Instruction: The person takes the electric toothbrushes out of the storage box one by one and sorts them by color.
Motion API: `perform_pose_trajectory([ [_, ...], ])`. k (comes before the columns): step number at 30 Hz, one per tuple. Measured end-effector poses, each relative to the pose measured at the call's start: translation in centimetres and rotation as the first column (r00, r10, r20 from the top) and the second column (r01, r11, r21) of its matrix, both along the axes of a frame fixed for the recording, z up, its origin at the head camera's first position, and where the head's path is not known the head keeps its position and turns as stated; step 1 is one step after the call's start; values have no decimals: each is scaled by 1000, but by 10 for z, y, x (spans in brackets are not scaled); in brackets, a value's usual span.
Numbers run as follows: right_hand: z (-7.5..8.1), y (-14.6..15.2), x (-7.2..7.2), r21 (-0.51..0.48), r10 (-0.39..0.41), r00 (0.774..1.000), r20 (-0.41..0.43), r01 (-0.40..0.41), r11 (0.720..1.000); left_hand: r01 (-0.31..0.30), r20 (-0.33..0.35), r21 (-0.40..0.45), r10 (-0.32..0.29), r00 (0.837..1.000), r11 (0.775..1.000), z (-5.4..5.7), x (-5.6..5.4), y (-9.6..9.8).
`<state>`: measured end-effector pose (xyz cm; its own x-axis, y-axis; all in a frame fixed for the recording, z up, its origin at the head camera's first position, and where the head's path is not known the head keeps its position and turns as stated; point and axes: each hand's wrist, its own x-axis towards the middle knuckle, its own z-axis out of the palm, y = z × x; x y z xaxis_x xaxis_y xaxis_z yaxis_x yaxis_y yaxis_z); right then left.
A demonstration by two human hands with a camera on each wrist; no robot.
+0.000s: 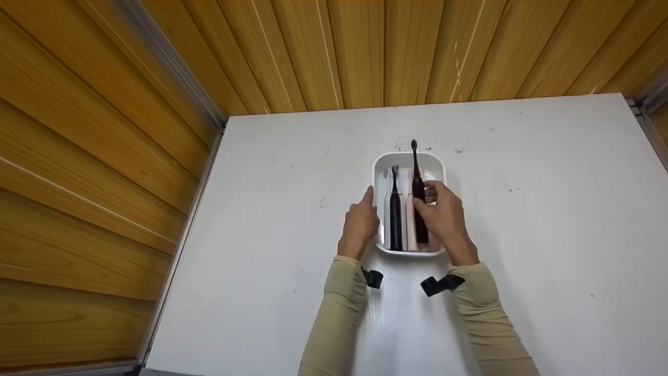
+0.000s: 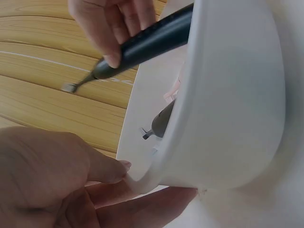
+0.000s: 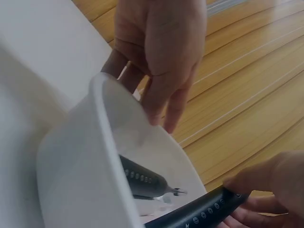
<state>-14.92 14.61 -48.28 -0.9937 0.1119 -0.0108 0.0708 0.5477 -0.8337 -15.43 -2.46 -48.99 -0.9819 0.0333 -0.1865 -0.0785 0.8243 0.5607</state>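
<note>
A white plastic bin [image 1: 410, 254] stands on the table with several electric toothbrushes in it. My left hand [image 1: 360, 223] grips its left side; in the left wrist view the thumb is over the rim [image 2: 183, 109] and the fingers are outside. With thumb and fingers, my right hand [image 1: 448, 215] pinches a dark electric toothbrush [image 1: 418, 185] near the top of its handle. That brush is raised and slanted, its head beyond the far rim and its lower handle over the bin. Inside lie a black toothbrush [image 1: 396, 222], a pink one [image 1: 411, 224] and a white one [image 1: 387, 222].
The white table [image 1: 282, 250] has small dark marks and scuffs. Wood-patterned panels [image 1: 355, 57] border its far edge and left side. A dark camera mount [image 1: 374, 278] sits on the left wrist and another [image 1: 438, 285] on the right, both near the bin's front.
</note>
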Motion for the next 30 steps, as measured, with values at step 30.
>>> perform_pose_trajectory([
  [30, 23, 37, -1, -240, -241, 867, -436, 146, 960, -10, 6, 4, 10, 1000, 1000, -4, -3, -3],
])
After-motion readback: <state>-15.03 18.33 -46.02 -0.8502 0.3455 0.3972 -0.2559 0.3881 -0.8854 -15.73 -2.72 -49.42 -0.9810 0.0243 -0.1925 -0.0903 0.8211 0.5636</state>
